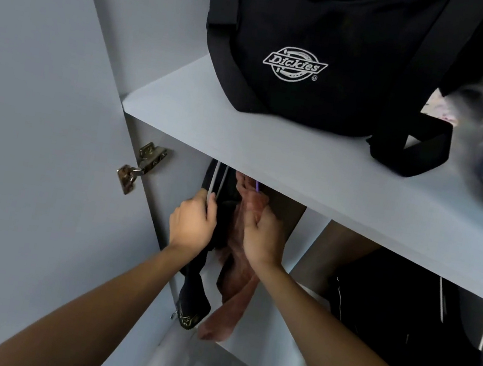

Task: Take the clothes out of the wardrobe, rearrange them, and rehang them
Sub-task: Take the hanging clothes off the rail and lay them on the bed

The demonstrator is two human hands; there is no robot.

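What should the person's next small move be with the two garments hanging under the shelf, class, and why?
Probably lift the black garment off the rail, which is hidden under the shelf. The left hand already grips its grey hanger, while the right hand lies against the pink garment, which hangs from a purple hanger, seemingly holding it aside.

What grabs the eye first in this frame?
The black Dickies backpack on the wardrobe's pale shelf dominates the top. Below the shelf, the left hand grips a black garment by its hanger, and the right hand rests on a pink garment hanging beside it.
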